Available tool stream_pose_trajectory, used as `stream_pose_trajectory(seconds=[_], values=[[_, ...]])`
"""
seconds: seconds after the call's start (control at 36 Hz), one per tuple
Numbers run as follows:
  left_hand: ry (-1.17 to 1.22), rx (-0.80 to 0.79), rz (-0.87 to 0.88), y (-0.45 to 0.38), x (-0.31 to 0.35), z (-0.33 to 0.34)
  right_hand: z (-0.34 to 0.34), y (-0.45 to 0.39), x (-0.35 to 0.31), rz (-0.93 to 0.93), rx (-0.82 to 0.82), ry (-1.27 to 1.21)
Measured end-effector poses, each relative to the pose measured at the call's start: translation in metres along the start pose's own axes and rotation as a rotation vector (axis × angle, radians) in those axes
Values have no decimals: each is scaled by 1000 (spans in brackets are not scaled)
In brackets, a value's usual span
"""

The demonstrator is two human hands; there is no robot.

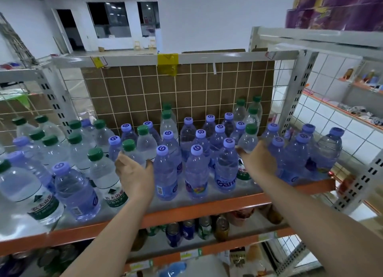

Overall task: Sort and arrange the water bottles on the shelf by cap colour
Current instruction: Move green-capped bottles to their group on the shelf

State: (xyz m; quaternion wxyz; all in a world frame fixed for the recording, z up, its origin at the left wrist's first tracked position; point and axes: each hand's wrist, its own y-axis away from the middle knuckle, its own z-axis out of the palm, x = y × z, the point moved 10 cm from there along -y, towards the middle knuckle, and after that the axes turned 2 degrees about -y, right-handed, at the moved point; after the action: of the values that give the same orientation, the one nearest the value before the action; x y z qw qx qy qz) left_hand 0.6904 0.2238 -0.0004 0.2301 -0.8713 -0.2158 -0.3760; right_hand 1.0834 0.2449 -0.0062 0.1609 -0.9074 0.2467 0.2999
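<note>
Many water bottles stand on the shelf with an orange front edge. Green-capped clear bottles crowd the left, purple-capped bluish ones the middle and right, with some mixed in. My left hand grips a green-capped bottle in the middle left, beside a purple-capped bottle. My right hand holds another green-capped bottle standing among purple-capped ones. Three more green-capped bottles stand at the back right.
A wire grid with brown cardboard closes the back of the shelf. White slotted uprights flank it. Below, a lower shelf holds drink cans. Purple packs sit on the upper right shelf.
</note>
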Motion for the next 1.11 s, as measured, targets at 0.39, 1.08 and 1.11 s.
stream_pose_trajectory(seconds=[0.39,1.08,1.11], values=[[-161,-15,25,9,2,-2,-7,5,-5,-63,25,99],[-165,31,106,61,12,-57,-72,74,-16,-273,216,42],[-162,31,105,63,12,-58,-71,77,-17,-279,205,17]])
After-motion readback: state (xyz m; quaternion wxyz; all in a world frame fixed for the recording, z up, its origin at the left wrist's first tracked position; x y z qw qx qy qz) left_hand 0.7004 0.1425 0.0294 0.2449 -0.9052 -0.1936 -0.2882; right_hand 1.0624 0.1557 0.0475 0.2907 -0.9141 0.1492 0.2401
